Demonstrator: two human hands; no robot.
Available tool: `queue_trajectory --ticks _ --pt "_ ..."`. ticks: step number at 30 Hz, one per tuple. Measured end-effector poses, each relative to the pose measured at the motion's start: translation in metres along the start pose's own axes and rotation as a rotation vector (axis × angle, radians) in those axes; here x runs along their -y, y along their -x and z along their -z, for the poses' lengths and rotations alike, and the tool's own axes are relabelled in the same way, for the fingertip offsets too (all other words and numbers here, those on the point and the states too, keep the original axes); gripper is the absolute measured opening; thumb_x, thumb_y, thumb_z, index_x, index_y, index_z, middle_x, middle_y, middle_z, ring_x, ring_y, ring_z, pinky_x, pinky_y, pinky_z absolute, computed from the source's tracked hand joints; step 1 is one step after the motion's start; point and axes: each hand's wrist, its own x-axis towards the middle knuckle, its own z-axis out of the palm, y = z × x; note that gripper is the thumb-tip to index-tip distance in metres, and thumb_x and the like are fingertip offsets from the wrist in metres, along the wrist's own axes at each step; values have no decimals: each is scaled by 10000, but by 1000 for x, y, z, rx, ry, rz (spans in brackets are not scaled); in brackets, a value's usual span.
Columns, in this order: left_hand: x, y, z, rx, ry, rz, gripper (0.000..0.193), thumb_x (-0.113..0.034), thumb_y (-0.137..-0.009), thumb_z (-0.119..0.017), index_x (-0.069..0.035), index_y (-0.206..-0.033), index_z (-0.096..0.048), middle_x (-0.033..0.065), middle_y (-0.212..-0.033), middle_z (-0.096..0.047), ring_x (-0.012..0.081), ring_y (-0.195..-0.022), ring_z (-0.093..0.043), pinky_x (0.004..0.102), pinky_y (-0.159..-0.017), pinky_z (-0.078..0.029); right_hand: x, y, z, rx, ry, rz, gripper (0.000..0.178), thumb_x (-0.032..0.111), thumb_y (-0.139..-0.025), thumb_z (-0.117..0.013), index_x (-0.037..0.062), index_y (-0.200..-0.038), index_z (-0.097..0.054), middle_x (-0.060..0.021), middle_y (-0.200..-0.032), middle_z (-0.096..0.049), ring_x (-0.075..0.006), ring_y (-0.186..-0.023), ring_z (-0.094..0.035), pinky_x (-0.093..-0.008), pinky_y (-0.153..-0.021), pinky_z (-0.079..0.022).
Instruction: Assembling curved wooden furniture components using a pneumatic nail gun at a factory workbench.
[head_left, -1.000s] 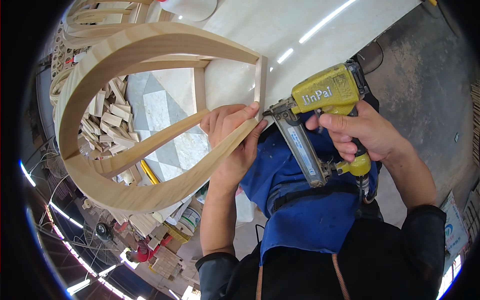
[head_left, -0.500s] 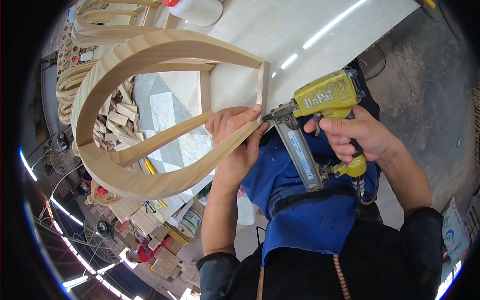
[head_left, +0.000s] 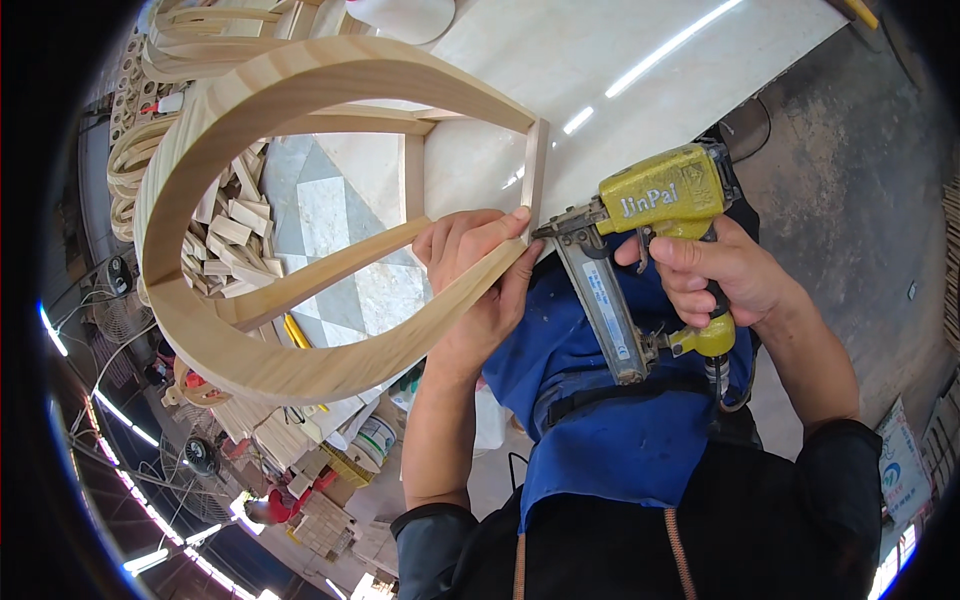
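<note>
A rounded frame of pale wood, teardrop-shaped with straight crosspieces at its narrow end, stands over the table on my left. My left hand is closed around the corner of that end, thumb on the short crosspiece and fingers about the lower curved side. In my right hand is a yellow pneumatic nail gun, held by its grip with the index finger at the trigger. Its nose meets the corner joint right beside my left thumb. The grey magazine slants down toward my blue apron.
A pile of small wood blocks lies on the table behind the frame. More curved wood frames stand at the far left. A white bottle is at the far edge of view. A yellow pencil-like tool shows below the frame.
The view has shifted slightly, so the frame, hands and nail gun sit a little differently in the picture. Both grips stay the same, and the nail gun's nose remains at the corner.
</note>
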Motion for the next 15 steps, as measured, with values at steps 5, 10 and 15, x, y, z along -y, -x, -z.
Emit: queue_trajectory --ticks 5,10,15 --pt "0 0 0 -9 -2 -12 394 -104 -927 -871 -176 -1295 -750 37 -1092 -755 237 -1051 -662 407 -1032 -392 -2 1 0 -26 36 1 351 218 -1100 -747 -107 -1228 -708 35 -588 -485 -71 -413 -461 -228 -396 -415" --pt "-2 -2 -1 -16 11 -13 379 -103 -929 -865 -171 -1284 -752 42 -1090 -753 244 -1045 -660 413 -1040 -392 -2 5 -3 -70 62 -7 333 215 -1097 -752 -96 -1213 -718 30 -590 -491 -69 -424 -470 -228 -404 -421" --pt "-3 -5 -1 -29 19 -31 370 -110 -927 -864 -165 -1276 -752 42 -1086 -750 250 -1028 -656 419 -1044 -396 13 12 -12 -66 116 59 281 213 -1099 -738 -59 -1171 -730 18 -597 -532 -63 -448 -474 -217 -439 -419"
